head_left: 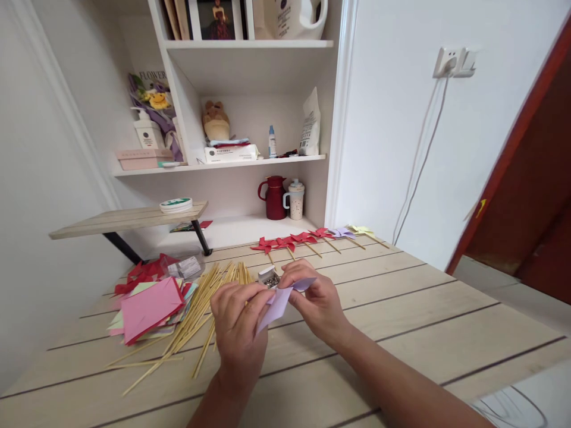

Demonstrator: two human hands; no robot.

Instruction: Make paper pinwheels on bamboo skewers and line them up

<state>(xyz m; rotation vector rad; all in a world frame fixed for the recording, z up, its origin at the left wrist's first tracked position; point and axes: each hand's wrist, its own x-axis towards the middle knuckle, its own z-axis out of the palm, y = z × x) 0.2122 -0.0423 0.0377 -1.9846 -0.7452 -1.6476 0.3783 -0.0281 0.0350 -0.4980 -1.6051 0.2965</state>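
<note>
My left hand [243, 318] and my right hand [314, 303] both grip a piece of light purple paper [277, 306] above the table. Folded flaps of the paper stick out between the fingers on each side. Just behind the hands stands a small white box [267, 272] with shiny metal pieces in it, partly covered by my fingers. Many thin wooden sticks [191, 324] lie in a loose pile left of my left hand. Farther back, a row of paper pinwheels on sticks rests on the table: several red pinwheels [285, 242], a purple pinwheel [342, 233] and a pale yellow pinwheel [360, 229].
A stack of coloured paper [151, 309] sits at the left, with red paper pieces [143, 273] and a clear plastic container [190, 266] behind. A small raised shelf [129, 219] stands at the back left. A dark red jug [275, 199] and a cup [296, 201] stand in the shelving.
</note>
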